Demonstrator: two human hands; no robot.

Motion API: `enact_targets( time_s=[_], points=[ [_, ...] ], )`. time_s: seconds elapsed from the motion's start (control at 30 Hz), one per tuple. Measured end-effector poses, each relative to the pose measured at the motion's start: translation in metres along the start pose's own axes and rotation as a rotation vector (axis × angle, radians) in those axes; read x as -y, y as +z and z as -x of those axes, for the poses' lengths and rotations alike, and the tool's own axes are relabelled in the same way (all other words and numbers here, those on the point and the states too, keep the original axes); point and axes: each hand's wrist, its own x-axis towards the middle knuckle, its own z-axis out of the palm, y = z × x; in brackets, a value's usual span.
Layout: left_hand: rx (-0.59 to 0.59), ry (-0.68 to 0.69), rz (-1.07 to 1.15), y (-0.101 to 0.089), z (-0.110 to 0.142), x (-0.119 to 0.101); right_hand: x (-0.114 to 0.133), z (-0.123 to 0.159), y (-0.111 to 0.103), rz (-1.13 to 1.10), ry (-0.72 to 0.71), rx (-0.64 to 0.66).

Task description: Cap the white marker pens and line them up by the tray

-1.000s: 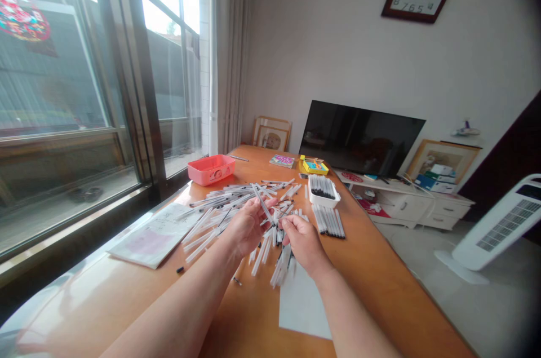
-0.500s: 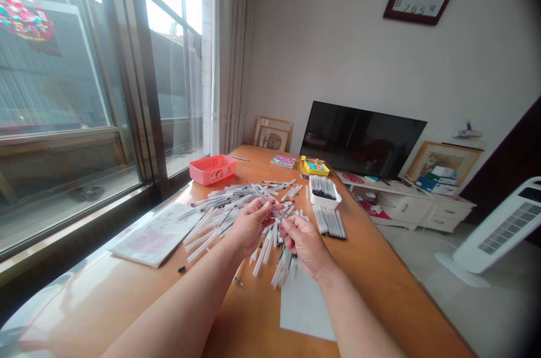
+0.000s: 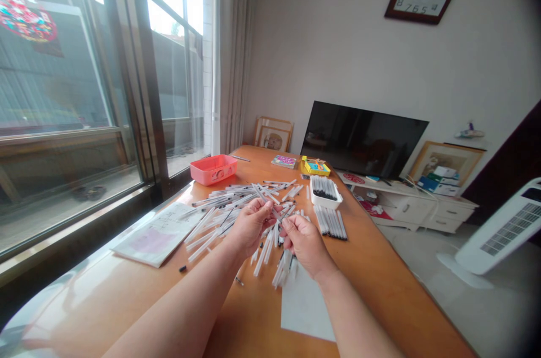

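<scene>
My left hand (image 3: 249, 225) is closed around a thin white pen barrel (image 3: 264, 193) that sticks up and away past my fingers. Close beside it my right hand (image 3: 303, 244) pinches something small at its fingertips that I cannot make out. Both hands hover over a loose pile of white pen barrels (image 3: 220, 208) scattered on the orange wooden table (image 3: 380, 290). Just beyond my right hand lies a neat row of finished pens (image 3: 332, 221), and behind that a white tray (image 3: 323, 191) holds more pens with dark tips.
A pink plastic basket (image 3: 213, 168) stands at the far left by the window. A printed sheet (image 3: 156, 232) lies left of the pile and a white paper (image 3: 302, 304) under my right wrist. A yellow box (image 3: 313, 166) and a small book (image 3: 283, 161) sit at the table's far end.
My hands have drawn slightly closer together, and the barrel in my left hand has tilted a little. The pile and trays have not moved.
</scene>
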Motion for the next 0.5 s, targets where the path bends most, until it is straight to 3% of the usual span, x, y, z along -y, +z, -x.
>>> enact_targets(
  time_s=[0.17, 0.33, 0.5],
  points=[
    [0.005, 0.008, 0.002, 0.0013, 0.0004, 0.0004, 0.0041, 0.0011, 0.0011, -0.064, -0.022, -0.034],
    [0.011, 0.004, 0.004, 0.0014, 0.0, 0.0006, 0.0021, 0.0015, 0.0022, -0.028, 0.043, 0.031],
    [0.026, 0.02, -0.01, 0.0028, 0.0025, 0.0003, 0.0039, 0.0014, 0.0026, -0.076, 0.014, -0.06]
  ],
)
